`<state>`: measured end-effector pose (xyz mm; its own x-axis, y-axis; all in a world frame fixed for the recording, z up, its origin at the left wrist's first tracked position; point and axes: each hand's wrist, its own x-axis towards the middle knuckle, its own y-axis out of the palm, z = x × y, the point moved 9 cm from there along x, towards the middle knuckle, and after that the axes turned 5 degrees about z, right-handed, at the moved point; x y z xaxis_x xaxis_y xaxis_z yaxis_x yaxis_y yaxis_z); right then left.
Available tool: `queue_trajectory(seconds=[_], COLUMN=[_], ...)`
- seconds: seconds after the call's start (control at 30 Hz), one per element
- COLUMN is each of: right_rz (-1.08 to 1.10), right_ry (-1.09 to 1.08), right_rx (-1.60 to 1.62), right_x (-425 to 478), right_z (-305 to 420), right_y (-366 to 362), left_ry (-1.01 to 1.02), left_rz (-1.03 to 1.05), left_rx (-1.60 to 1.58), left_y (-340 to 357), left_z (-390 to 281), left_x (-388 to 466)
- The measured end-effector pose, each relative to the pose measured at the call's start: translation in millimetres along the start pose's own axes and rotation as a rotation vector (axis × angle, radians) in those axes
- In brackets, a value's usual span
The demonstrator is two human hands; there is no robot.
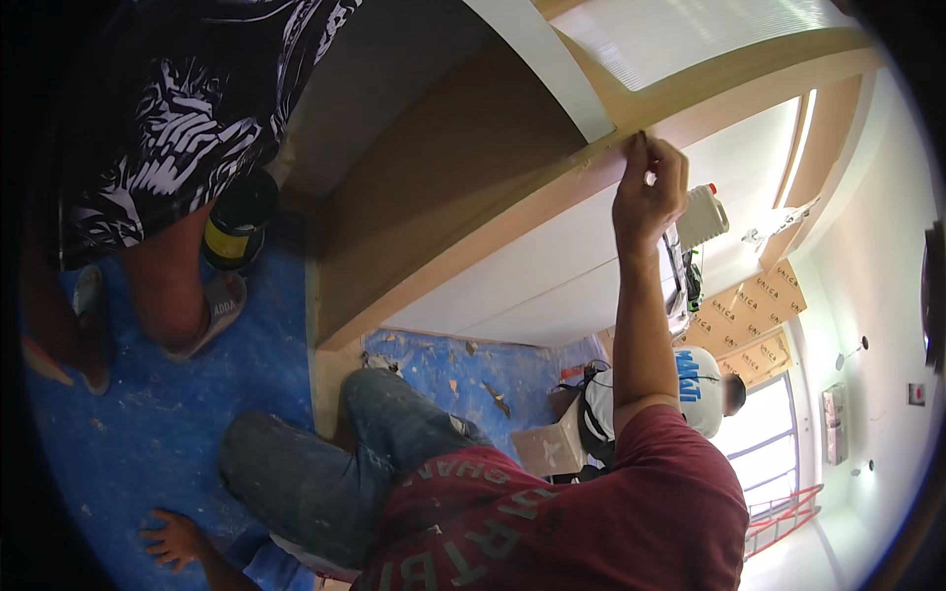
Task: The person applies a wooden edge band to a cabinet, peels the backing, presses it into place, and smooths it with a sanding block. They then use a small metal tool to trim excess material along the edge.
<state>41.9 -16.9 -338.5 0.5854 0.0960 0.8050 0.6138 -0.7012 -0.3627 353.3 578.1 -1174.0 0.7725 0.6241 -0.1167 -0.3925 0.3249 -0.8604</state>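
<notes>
My right hand (pixel 652 193) is raised to a long wooden edge (pixel 517 188) of a cabinet-like frame. Its thumb and fingers pinch a small dark piece (pixel 641 137) against the wood; the fingers hide most of it, so its kind is unclear. Below that edge, a brown panel (pixel 414 177) and a dark recess make up the frame's inner side. My left hand (pixel 175 539) rests with spread fingers on the blue floor covering (pixel 170 421), holding nothing. My bent knees, in jeans, lie between the two hands.
Close on the left stands a person in patterned shorts (pixel 170 133) and slides, beside a dark green bucket (pixel 240 214). Another person in a white shirt (pixel 695 391) is beyond my right arm, near a box (pixel 550 447). A white jerrycan (pixel 702 216) and a red ladder (pixel 787 521) are farther off.
</notes>
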Motion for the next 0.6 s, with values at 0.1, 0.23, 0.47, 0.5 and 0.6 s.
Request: queue_trajectory(seconds=[0.1, 0.23, 0.47, 0.5, 0.6], right_rz=[0.065, 0.117, 0.032, 0.060, 0.090], right_ry=[-0.006, -0.025, 0.028, -0.002, -0.094], right_rx=[-0.009, 0.028, 0.014, 0.001, -0.018], right_x=[-4.3, -18.5, -1.6, -6.3, -18.7], right_z=[3.3, 15.8, -4.9, 0.7, 16.8], right_y=[5.2, 10.5, 2.3, 6.1, 11.1], left_ry=[-0.001, 0.007, 0.010, 0.011, 0.008], left_rz=[0.015, 0.010, -0.009, 0.009, 0.002], left_rx=[-0.001, -0.026, -0.042, -0.026, -0.038], left_y=[2.5, 1.7, 0.0, 2.2, 2.1], left_z=[-0.2, -0.1, 0.1, -0.3, -0.7], left_x=[-1.1, -2.0, -1.6, -1.5, -0.7])
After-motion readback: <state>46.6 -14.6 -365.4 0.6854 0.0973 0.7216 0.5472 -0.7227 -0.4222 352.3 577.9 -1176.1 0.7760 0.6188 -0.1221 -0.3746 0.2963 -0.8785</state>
